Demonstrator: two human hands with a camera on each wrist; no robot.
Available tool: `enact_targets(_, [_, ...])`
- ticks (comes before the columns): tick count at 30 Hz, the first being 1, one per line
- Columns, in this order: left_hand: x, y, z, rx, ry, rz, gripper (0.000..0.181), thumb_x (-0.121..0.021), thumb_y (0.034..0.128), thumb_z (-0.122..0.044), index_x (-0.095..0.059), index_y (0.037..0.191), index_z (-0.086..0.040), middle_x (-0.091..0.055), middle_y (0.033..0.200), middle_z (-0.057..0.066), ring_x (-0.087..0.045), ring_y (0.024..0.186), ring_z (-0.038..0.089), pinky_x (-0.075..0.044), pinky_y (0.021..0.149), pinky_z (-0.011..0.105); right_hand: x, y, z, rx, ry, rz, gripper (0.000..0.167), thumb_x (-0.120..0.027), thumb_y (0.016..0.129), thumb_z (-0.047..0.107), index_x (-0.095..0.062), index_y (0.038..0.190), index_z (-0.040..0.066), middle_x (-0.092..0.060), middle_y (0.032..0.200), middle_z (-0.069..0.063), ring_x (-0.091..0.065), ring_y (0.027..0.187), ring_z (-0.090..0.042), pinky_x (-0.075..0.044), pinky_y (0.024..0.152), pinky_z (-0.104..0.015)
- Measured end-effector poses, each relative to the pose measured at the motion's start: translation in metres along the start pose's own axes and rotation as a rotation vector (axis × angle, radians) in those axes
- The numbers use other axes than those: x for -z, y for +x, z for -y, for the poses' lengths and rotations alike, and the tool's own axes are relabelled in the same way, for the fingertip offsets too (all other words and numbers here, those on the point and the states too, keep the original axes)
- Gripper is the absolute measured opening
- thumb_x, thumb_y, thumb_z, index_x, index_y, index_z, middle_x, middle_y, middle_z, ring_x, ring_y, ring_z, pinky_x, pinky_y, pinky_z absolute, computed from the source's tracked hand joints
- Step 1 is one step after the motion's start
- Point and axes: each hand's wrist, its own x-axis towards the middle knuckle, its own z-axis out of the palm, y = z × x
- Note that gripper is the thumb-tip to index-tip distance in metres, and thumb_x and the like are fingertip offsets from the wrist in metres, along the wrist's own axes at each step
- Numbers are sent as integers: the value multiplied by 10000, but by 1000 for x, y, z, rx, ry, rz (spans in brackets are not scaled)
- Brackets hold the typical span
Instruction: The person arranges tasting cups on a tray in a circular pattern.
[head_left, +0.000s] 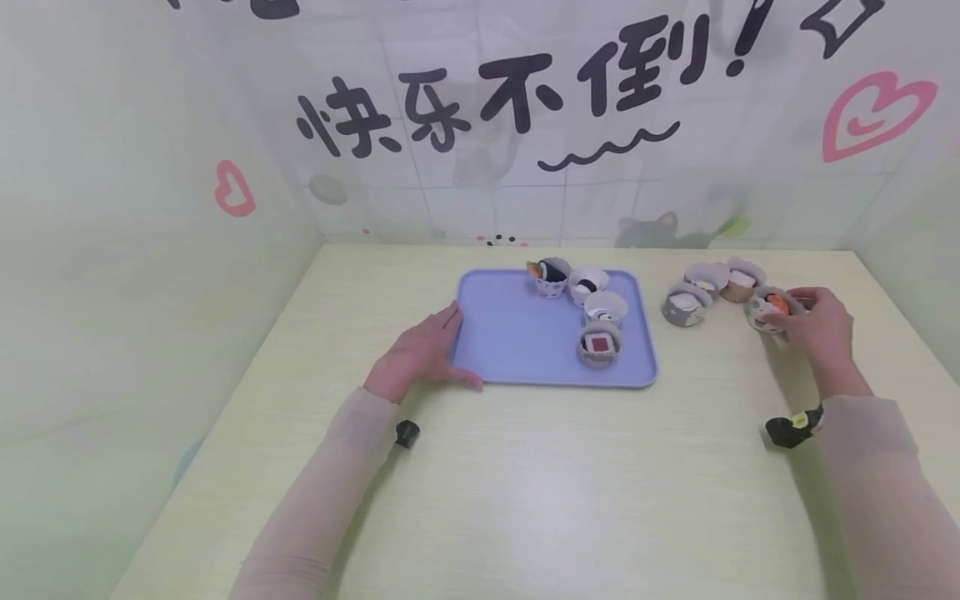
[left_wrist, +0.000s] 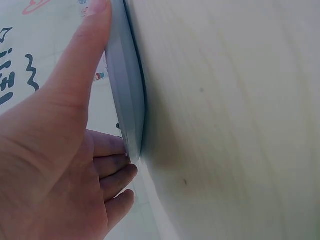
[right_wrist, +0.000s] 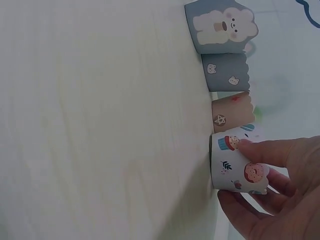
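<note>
A blue tray lies on the table, carrying several paper cups with toy sushi in them. My left hand is at its front left corner, fingers fairly straight along the left side and thumb at the front edge. In the left wrist view the thumb touches the tray rim. At the right, my right hand holds a white printed paper cup between thumb and fingers. An orange-topped sushi piece sits in that cup. The cup's base is on or very near the table; I cannot tell which.
Left of the held cup stand a brown cup, a pale-rimmed cup and a grey bear-print cup, close together. On the tray, cups such as the red-centred roll's cup line the right side. A printed curtain hangs behind the table.
</note>
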Motion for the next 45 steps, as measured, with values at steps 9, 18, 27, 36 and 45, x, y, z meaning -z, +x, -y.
enact_targets(9, [4, 2, -1, -5, 34, -11, 1370, -754, 659, -759, -106, 1586, 13, -105, 1681, 168, -217, 1535, 359, -274, 1250, 465, -4, -5, -3, 7, 18, -4, 740, -620, 975, 316, -291, 1503, -84, -349, 1502, -349, -408, 1256, -459, -400, 794, -282])
enact_targets(18, [5, 3, -2, 0, 49, 4, 1394, -757, 642, -769, -96, 1586, 15, -116, 1676, 175, -235, 1527, 367, -288, 1243, 466, -9, -18, 2, 76, -5, 0, 732, -613, 973, 378, -344, 1473, -85, -376, 1459, -376, -411, 1261, -490, -401, 779, -303])
enact_targets(27, [10, 4, 1, 1, 58, -15, 1379, -753, 649, -768, -117, 1582, 25, -123, 1671, 193, -242, 1520, 383, -316, 1225, 489, -5, -29, 19, 177, -38, -13, 744, -612, 962, 439, -382, 1451, -72, -434, 1408, -371, -453, 1224, -492, -405, 720, -285])
enact_targets(36, [8, 5, 2, -4, 37, -11, 1393, -758, 645, -766, -97, 1583, 23, -107, 1674, 189, -230, 1525, 377, -312, 1228, 484, -3, -55, 38, 229, -67, 17, 738, -613, 961, 447, -394, 1458, -52, -462, 1401, -349, -488, 1209, -480, -429, 722, -271])
enact_targets(45, [4, 1, -1, -3, 13, 8, 1388, -771, 645, -752, -100, 1584, 21, -110, 1674, 187, -224, 1528, 377, -300, 1236, 481, -14, -76, 58, 339, -86, 34, 653, -681, 936, 385, -496, 1386, -50, -558, 1332, -303, -643, 1011, -292, -413, 610, -70])
